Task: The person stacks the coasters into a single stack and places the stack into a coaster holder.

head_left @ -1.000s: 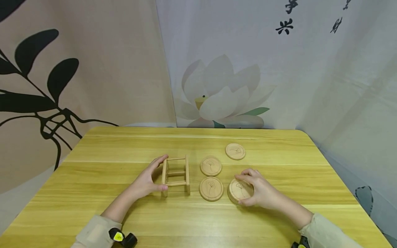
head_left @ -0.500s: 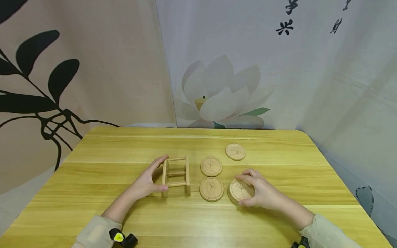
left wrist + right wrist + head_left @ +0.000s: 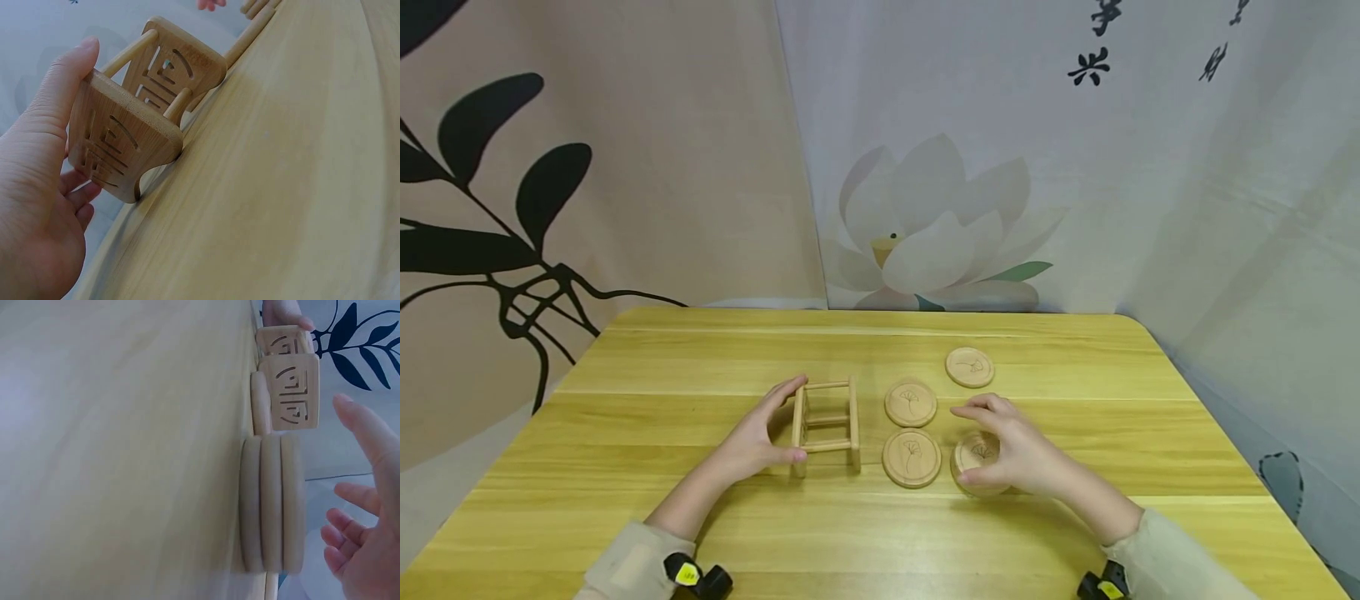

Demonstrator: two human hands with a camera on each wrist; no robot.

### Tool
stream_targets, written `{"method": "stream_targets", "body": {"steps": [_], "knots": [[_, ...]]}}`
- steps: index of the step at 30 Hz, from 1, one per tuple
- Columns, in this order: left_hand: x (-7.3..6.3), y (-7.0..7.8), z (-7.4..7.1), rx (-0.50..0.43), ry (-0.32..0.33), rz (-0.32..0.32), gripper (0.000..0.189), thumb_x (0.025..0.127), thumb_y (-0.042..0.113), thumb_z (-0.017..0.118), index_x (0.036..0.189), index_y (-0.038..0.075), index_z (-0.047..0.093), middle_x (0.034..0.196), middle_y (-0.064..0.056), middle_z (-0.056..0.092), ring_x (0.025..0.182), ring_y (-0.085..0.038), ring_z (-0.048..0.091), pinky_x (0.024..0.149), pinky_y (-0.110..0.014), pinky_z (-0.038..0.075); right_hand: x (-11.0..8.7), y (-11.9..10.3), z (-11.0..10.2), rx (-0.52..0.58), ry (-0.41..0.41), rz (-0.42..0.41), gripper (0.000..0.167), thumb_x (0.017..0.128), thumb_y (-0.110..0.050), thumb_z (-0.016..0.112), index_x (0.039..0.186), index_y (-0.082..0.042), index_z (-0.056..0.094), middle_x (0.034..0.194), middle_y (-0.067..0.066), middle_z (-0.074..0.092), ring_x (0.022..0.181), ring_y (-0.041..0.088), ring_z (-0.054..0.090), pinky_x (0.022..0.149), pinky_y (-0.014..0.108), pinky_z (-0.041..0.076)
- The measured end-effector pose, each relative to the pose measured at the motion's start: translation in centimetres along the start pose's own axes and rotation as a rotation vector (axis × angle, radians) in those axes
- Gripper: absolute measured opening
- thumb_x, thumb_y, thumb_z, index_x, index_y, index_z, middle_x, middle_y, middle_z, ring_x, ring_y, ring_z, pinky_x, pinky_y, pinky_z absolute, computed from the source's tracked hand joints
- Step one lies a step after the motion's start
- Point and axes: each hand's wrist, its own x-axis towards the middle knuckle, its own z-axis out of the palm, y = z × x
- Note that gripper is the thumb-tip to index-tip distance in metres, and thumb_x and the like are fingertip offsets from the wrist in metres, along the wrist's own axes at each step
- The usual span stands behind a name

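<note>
My left hand (image 3: pixel 748 442) grips the near side panel of a small wooden coaster holder (image 3: pixel 128 134), thumb at one end and fingertips at the other. Cut-out line patterns mark its panels, joined by round rods, and it stands on the table. Over a stack of three round wooden coasters (image 3: pixel 272 506) hovers my right hand (image 3: pixel 1018 446). Its fingers are spread and apart from the stack in the right wrist view. A leaf design is engraved on the top coaster (image 3: pixel 977 450), partly covered by the thumb in the head view.
Between holder and stack, two single coasters lie flat, a nearer coaster (image 3: pixel 912 458) and a farther coaster (image 3: pixel 910 403). Another coaster (image 3: pixel 969 367) lies farther back. The wooden table (image 3: pixel 737 533) ends before a printed curtain (image 3: pixel 940 100).
My right hand has let go of the coaster stack and shifted slightly left and up over it. My left hand and the coaster holder have stayed in place.
</note>
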Motion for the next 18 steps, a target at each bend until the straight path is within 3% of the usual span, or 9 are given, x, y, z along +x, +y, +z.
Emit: {"method": "stream_targets", "body": {"steps": [18], "knots": [[0.0, -0.2, -0.1, -0.001, -0.001, 0.005, 0.105, 0.069, 0.025, 0.087, 0.152, 0.031, 0.023, 0.156, -0.016, 0.019, 0.138, -0.045, 0.016, 0.096, -0.076, 0.016, 3.6, -1.0, 1.6, -0.052, -0.138, -0.064, 0.090, 0.061, -0.038, 0.089, 0.138, -0.014, 0.051, 0.135, 0.010, 0.045, 0.122, 0.030, 0.043, 0.098, 0.050, 0.040]]}}
